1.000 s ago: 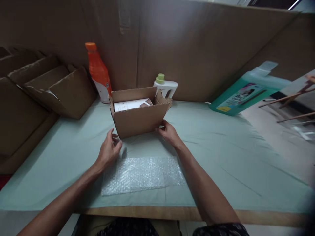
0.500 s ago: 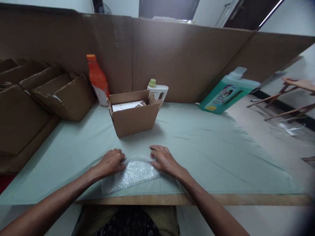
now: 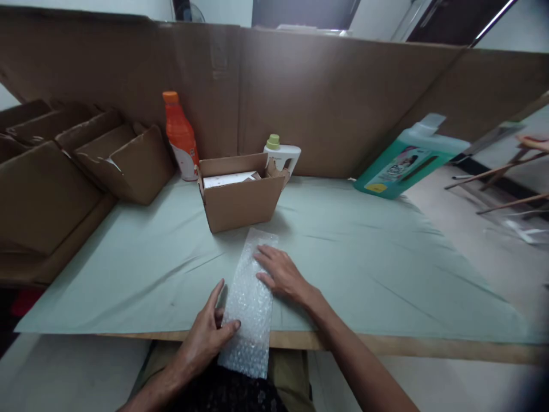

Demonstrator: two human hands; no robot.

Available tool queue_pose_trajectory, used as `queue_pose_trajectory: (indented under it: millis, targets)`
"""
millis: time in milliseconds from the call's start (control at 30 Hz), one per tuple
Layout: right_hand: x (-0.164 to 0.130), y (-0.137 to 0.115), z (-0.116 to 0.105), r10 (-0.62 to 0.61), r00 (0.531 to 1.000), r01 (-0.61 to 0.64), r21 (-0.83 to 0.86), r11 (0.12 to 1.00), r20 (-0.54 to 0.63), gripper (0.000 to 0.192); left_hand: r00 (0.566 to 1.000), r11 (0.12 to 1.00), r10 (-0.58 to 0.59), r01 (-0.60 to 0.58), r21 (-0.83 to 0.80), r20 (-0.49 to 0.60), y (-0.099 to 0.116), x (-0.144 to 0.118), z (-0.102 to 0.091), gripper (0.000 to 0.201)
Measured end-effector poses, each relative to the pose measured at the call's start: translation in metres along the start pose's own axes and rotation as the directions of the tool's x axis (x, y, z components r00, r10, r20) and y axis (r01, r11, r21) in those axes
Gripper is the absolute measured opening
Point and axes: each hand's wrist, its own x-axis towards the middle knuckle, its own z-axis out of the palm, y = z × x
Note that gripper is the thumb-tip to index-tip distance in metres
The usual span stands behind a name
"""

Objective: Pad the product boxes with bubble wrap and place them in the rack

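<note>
- Head camera is looking down on a desk [image 3: 364,257] covered in pale green cloth, with brown cardboard standing along its far side.
- At far left, several folded cardboard cartons [image 3: 124,160] are leaning in a stack.
- Beside them an orange bottle [image 3: 180,137] is standing upright, just left of and behind an open cardboard box [image 3: 240,200] that is holding something white.
- The left hand [image 3: 209,337] is sitting at the near desk edge, its grip pinching the near left part of the bubble wrap [image 3: 251,303], thumb on top and fingers at the strip's left edge.
- The bubble wrap is lying as a narrow strip with its long axis running from the person toward the box; its near end is hanging over the desk edge and its far end is stopping just short of the box.
- The right hand [image 3: 281,274] is pressing flat on the strip's right edge farther up, fingers spread and grip released, grasping nothing; it is the hand nearer the box.
- Behind the box a white bottle with a green cap [image 3: 281,154] is standing.
- At far right, a teal jug [image 3: 407,163] is lying tilted against the cardboard wall.
</note>
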Motion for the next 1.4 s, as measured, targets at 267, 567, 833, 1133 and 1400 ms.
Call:
queue_pose_trajectory:
  millis: [267,567,833,1133,1400]
  targets:
    - [-0.117,-0.033,-0.008,-0.077,0.996,0.084,0.161,0.983,-0.051,0.076,0.993,0.994,-0.083,0.088,-0.059,0.081,0.023,-0.01,-0.011,0.054]
    - [-0.118,-0.075,0.048,0.256,0.913,-0.108,0.419,0.902,-0.317,0.043,0.976,0.983,-0.163,0.174,-0.064,0.147,0.03,-0.005,-0.016,0.067]
    - [-0.099,-0.071,0.047,0.4,0.89,-0.247,0.507,0.826,-0.218,0.029,0.908,0.794,0.413,-0.324,0.514,-0.065,0.021,0.005,-0.005,0.059]
    - [-0.123,-0.092,0.02,0.149,0.845,-0.114,0.1,0.988,-0.514,0.051,0.976,0.584,0.219,-0.138,0.8,0.008,0.027,0.037,0.008,0.067]
    - [-0.094,-0.074,0.031,0.077,0.958,-0.039,0.143,0.989,-0.276,0.028,0.723,0.402,0.662,-0.565,0.72,0.198,0.016,0.016,-0.004,0.049]
